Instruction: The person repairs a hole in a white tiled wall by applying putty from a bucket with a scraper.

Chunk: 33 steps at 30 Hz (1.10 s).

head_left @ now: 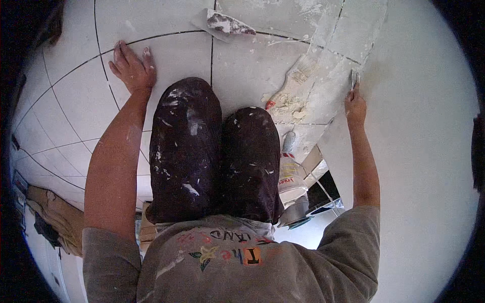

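Note:
My left hand (132,68) rests flat on the tiled floor (177,55), fingers spread, with white residue on the fingertips. At the foot of the white wall (424,141), my right hand (355,107) is closed around a slim, pale-edged tool like a narrow scraper (355,78). Its tip points away from me, beside the line where wall and floor meet; the exact kind is too small to tell. Between my right knee and that hand lies a wide brush (298,76) with a red handle end, coated in pale dust. Crumbled plaster-like debris (293,108) is heaped beside it.
A crumpled, stained rag or sheet (227,24) lies on the tiles ahead. Close by my right thigh stand a white bucket (292,177) and other containers. Brown, bag-like material (60,214) is at the lower left. White smears streak the floor along the wall.

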Each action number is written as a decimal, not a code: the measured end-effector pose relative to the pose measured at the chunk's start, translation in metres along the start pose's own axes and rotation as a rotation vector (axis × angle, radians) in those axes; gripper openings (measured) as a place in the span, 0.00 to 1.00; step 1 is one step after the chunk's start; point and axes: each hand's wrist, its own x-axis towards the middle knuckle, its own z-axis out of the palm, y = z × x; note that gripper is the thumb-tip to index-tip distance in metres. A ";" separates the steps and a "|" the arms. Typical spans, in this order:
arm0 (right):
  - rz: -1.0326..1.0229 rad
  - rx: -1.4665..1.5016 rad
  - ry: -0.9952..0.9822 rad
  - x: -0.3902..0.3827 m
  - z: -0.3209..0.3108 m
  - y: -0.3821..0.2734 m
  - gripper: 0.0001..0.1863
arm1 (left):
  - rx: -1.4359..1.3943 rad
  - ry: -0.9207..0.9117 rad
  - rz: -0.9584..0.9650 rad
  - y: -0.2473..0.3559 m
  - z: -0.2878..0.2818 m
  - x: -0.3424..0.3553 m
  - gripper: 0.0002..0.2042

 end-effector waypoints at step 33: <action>-0.376 -0.469 0.217 0.251 -0.082 0.025 0.22 | -0.003 0.080 0.048 -0.006 0.005 0.004 0.35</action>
